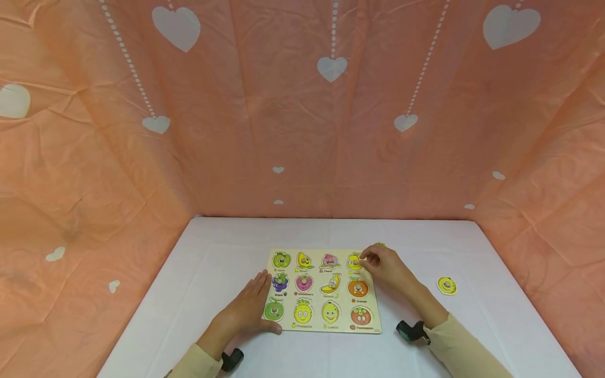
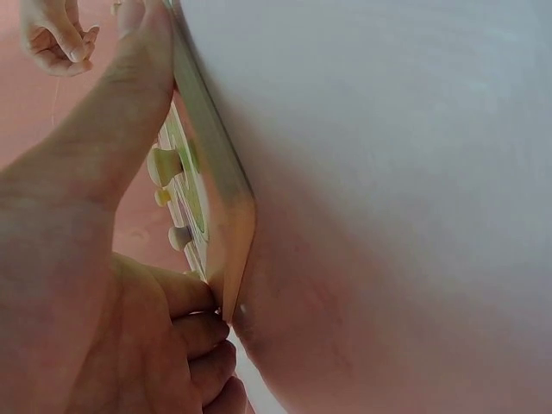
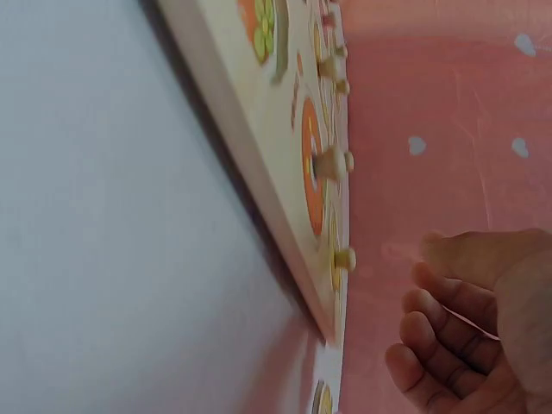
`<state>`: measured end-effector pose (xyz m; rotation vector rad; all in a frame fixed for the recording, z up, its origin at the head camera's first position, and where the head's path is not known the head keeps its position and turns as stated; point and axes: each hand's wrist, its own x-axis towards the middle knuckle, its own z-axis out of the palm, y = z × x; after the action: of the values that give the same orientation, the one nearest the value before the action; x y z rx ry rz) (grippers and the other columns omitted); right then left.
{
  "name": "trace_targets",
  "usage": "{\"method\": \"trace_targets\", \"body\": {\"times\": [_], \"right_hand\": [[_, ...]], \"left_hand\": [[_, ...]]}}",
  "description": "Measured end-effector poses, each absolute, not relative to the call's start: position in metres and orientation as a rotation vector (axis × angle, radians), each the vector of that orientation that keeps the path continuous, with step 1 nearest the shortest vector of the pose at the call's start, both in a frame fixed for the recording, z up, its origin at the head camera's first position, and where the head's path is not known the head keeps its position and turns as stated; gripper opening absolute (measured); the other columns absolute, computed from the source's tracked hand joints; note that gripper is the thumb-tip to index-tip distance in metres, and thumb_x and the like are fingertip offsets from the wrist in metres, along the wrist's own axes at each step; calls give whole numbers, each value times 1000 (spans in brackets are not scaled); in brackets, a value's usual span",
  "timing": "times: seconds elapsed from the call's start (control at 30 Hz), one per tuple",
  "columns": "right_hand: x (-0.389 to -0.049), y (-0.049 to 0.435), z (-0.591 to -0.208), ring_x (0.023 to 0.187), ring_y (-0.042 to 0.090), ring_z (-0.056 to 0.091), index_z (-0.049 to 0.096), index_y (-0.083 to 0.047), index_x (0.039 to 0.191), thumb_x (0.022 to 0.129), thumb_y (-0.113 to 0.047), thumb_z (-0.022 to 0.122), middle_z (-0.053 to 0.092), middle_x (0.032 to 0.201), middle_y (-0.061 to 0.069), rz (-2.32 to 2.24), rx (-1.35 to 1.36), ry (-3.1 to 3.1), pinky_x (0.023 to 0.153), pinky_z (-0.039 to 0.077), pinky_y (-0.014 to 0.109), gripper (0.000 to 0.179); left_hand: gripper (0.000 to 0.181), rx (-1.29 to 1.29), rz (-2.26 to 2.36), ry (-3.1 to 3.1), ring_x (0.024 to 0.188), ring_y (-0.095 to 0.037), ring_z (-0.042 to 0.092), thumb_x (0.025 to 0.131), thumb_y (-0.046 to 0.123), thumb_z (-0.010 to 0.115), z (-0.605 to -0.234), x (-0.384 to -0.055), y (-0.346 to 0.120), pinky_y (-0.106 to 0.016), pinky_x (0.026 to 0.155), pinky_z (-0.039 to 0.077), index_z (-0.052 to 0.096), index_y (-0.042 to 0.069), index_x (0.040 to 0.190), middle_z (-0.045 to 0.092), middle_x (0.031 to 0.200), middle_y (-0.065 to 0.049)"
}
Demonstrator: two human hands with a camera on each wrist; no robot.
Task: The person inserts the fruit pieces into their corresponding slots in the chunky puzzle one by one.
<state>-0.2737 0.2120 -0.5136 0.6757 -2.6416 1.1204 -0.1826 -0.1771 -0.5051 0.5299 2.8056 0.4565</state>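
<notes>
A wooden fruit peg puzzle board [image 1: 340, 294] lies flat on the white table. My left hand [image 1: 250, 307] rests against its near left corner, with the thumb [image 2: 138, 86] along the near edge and the fingers by the left edge. My right hand [image 1: 385, 265] hovers at the far right corner, beside the yellow pear piece [image 1: 354, 262]. In the right wrist view its fingers are loosely bent with nothing between them, apart from the small knob [image 3: 345, 259]. The pineapple [image 1: 303, 313] and lemon [image 1: 331, 313] pictures show no knobs.
A loose yellow piece [image 1: 446, 285] lies on the table to the right of the board. The green top of another piece [image 1: 381, 244] shows behind my right hand. Peach cloth with white hearts [image 1: 332, 68] hangs around the back and sides.
</notes>
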Motion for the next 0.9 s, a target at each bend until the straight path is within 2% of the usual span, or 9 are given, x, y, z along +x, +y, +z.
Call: {"method": "trace_targets", "body": {"times": [0.63,0.9], "right_hand": [[-293,246,-508,81,17,59,75,0,101,92,-1,82,66,89,4,1055,541,-2646,70,52,26,12],[-301,258,-509,85,19,60,75,2,106,96,-5,80,66,93,7,1051,436,-2740,73,54,29,13]], "left_hand": [[136,519,444,2806,164,-42,16,72,60,94,-505,-183,-176,-52,134,19,26,-15,163,19,174,-32],[136,520,454,2803,164,-43,16,72,59,94,-504,-182,-176,-52,134,19,26,-15,163,19,173,-33]]}}
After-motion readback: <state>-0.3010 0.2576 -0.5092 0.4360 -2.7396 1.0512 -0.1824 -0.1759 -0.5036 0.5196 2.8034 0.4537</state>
